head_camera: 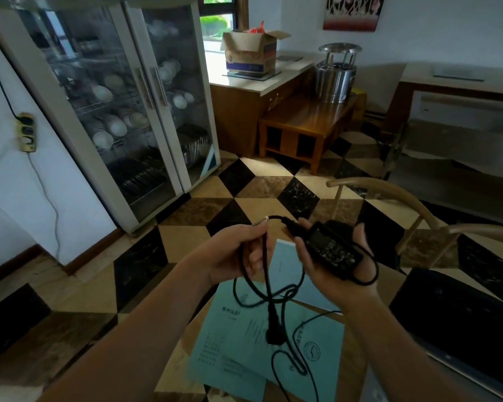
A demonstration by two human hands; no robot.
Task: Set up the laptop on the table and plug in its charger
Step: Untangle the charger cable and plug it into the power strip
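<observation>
My right hand (pixel 340 268) cradles the black charger brick (pixel 333 248), label side up, above the table. My left hand (pixel 238 250) pinches the charger cable (pixel 269 288) near its small connector tip (pixel 263 220). The rest of the cable hangs in loops below both hands, and its plug (pixel 273 329) dangles over the blue papers. A black laptop bag (pixel 459 317) lies on the table at the lower right. A yellow power strip (pixel 26 132) hangs on the white wall at the left, with cords plugged in. No laptop shows in this view.
Several blue paper sheets (pixel 244 349) lie on the table below my hands. A wooden chair (pixel 389 204) stands beyond the table to the right. A glass-door dish cabinet (pixel 122 105) stands at the left, a low wooden bench (pixel 302 123) and a steel pot (pixel 336 74) further back.
</observation>
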